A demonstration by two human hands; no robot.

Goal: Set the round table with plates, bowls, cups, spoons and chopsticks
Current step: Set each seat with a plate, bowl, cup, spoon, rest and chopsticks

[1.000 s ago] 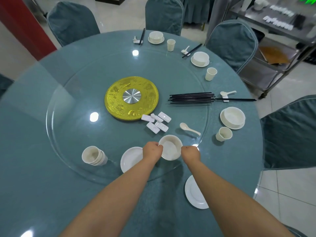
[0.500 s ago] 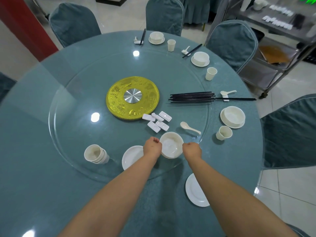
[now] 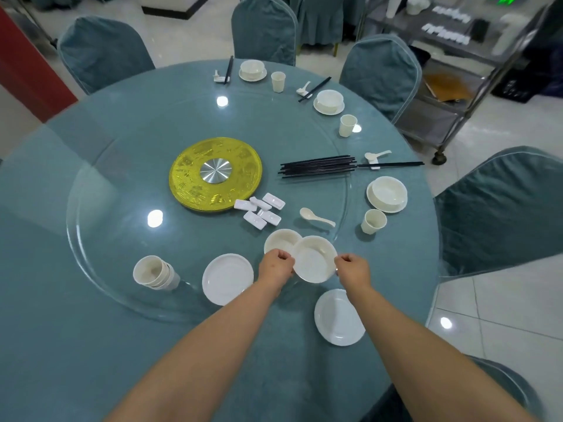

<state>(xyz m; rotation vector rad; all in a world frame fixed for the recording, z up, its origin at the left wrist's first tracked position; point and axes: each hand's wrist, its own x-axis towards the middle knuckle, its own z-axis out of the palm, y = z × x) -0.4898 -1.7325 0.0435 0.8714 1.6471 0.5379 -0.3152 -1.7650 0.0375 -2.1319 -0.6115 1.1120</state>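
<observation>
My left hand (image 3: pixel 276 264) and my right hand (image 3: pixel 352 268) grip opposite rims of a white bowl (image 3: pixel 313 259), lifted clear of a second white bowl (image 3: pixel 280 240) that stays on the glass turntable (image 3: pixel 122 239). A bare white plate (image 3: pixel 338 318) lies on the teal table just below the held bowl. Another white plate (image 3: pixel 227 278) and a stack of cups (image 3: pixel 152 273) sit on the turntable to the left. A loose spoon (image 3: pixel 315 217), several white rests (image 3: pixel 262 210) and a bundle of black chopsticks (image 3: pixel 316 166) lie farther in.
Three set places with bowl on plate (image 3: pixel 387 194), cup (image 3: pixel 373 221), spoon and chopsticks run along the table's right and far rim. A gold disc (image 3: pixel 214 174) marks the centre. Teal chairs (image 3: pixel 499 208) ring the table; a steel trolley (image 3: pixel 457 71) stands at the right.
Both hands lifted the top bowl off the stack and drew it right and toward me, uncovering the bowl beneath.
</observation>
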